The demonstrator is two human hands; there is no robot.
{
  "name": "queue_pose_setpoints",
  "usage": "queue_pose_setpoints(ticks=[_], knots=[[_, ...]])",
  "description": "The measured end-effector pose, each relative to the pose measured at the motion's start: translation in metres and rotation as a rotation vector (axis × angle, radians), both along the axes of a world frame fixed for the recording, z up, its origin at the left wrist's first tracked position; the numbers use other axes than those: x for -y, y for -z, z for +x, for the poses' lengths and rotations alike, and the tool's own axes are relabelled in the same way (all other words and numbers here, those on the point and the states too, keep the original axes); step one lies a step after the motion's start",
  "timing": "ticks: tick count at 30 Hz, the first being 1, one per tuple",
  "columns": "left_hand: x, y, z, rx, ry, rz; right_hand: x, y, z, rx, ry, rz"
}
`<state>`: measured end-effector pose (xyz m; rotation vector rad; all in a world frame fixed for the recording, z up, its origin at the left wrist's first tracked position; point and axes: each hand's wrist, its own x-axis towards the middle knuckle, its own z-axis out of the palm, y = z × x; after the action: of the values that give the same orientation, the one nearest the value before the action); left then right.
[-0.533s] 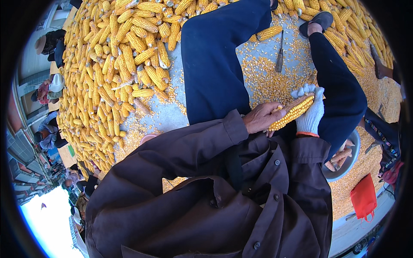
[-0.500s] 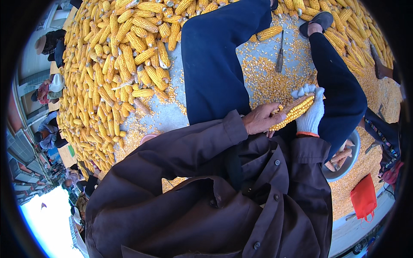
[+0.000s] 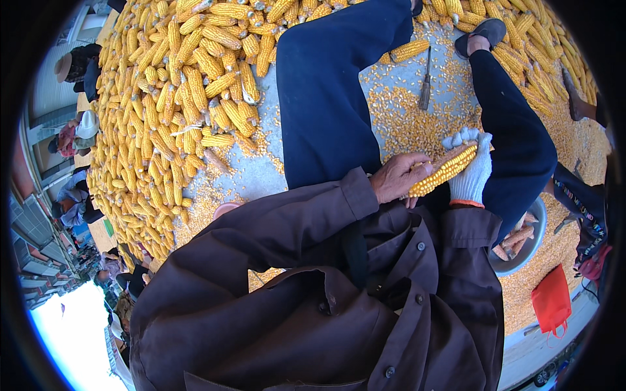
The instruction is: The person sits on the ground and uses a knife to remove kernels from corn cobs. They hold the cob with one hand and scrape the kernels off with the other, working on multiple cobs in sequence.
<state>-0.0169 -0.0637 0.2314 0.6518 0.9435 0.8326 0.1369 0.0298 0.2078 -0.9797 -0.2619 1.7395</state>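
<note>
An ear of corn (image 3: 448,174) is held slantwise over my lap. Yellow kernels cover its lower side, while a strip along the upper side is bare cob. My left hand (image 3: 399,177), ungloved, is closed on its near left end with the thumb lying along the stripped part. Some of those fingers are hidden beneath the ear. My right hand (image 3: 475,171) wears a white knit glove with an orange cuff edge and wraps round the far right end. On the floor between my legs lies a thin metal tool with a dark handle (image 3: 425,94).
A large heap of corn ears (image 3: 189,91) spreads on the left and far side. Loose kernels (image 3: 411,124) litter the grey floor. A metal basin (image 3: 536,238) with bare cobs stands right of my leg, near a red bag (image 3: 551,300). Other people sit at both edges.
My left hand has shifted slightly at the ear's near end, and the loose kernels seen by its fingers are no longer visible. The gloved hand keeps its place.
</note>
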Motion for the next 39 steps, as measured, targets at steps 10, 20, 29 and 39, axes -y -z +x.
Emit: queue_pose_setpoints(ticks=[10,20,29,39], knots=[[-0.013,0.024,0.008,-0.601,0.041,0.405,0.007,0.001,-0.01,0.149,-0.018,-0.121],[-0.025,0.022,0.015,-0.657,0.035,0.351,0.005,0.007,-0.013,0.118,-0.006,-0.179],[-0.028,0.02,0.019,-0.619,-0.049,0.317,-0.003,0.004,-0.018,0.166,-0.016,-0.195],[-0.04,0.021,0.021,-0.453,0.037,0.057,-0.01,0.009,-0.017,0.154,-0.005,-0.245]])
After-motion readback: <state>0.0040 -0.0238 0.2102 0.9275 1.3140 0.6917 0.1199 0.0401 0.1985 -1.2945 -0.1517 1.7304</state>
